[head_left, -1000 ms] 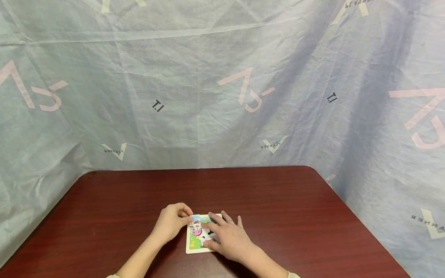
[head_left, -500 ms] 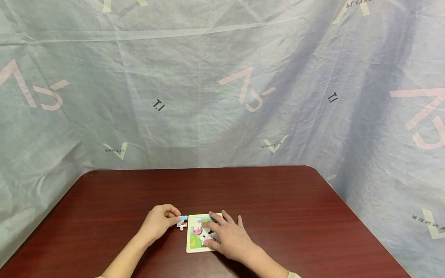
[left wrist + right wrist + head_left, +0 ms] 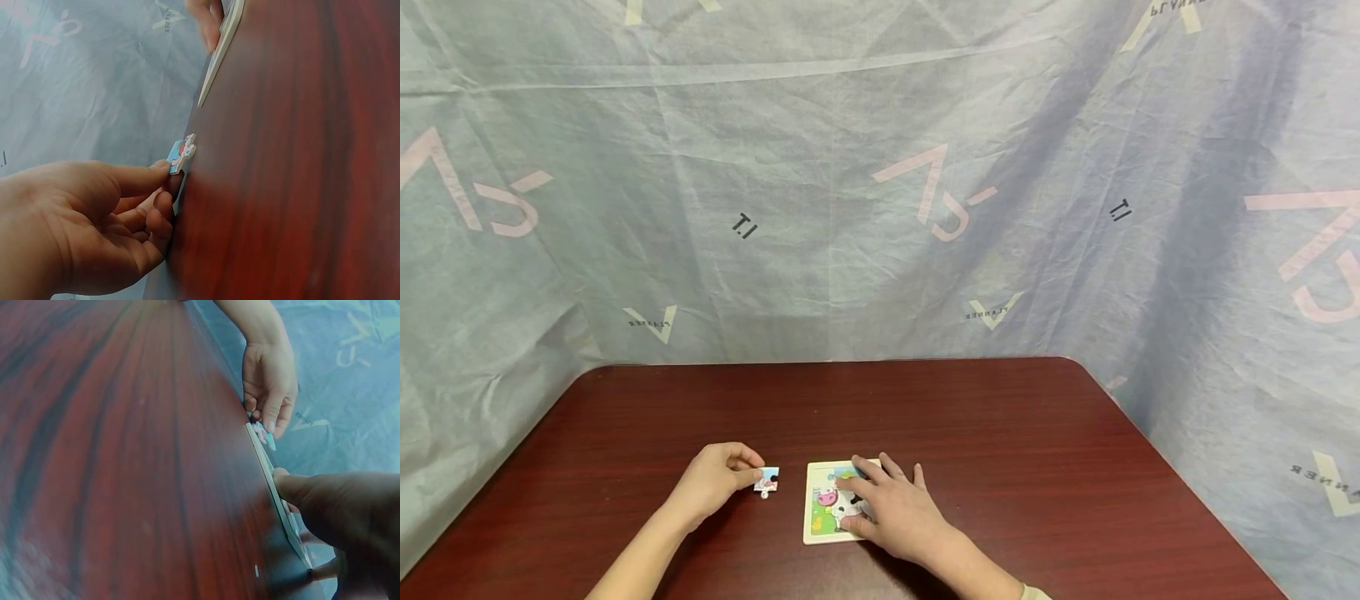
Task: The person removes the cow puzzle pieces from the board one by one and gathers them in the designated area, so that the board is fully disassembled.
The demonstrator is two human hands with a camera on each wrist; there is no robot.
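Jigsaw piece (image 3: 768,480) moved toward nine o'clock.
Your left hand (image 3: 713,483) pinches its ten-o'clock side; right hand (image 3: 891,505) rests spread on the cow puzzle (image 3: 823,510).

Head view: the camera looked forward and down from above the near side of the tabletop (image 3: 1000,433), far enough back to frame both far corners. Left wrist view: a low, close camera, rolled sideways, looked past the left hand (image 3: 94,219) toward the puzzle board (image 3: 826,505). Right wrist view: similarly close and rolled, it looked past the right hand (image 3: 344,509) toward the left. All views shared the board.
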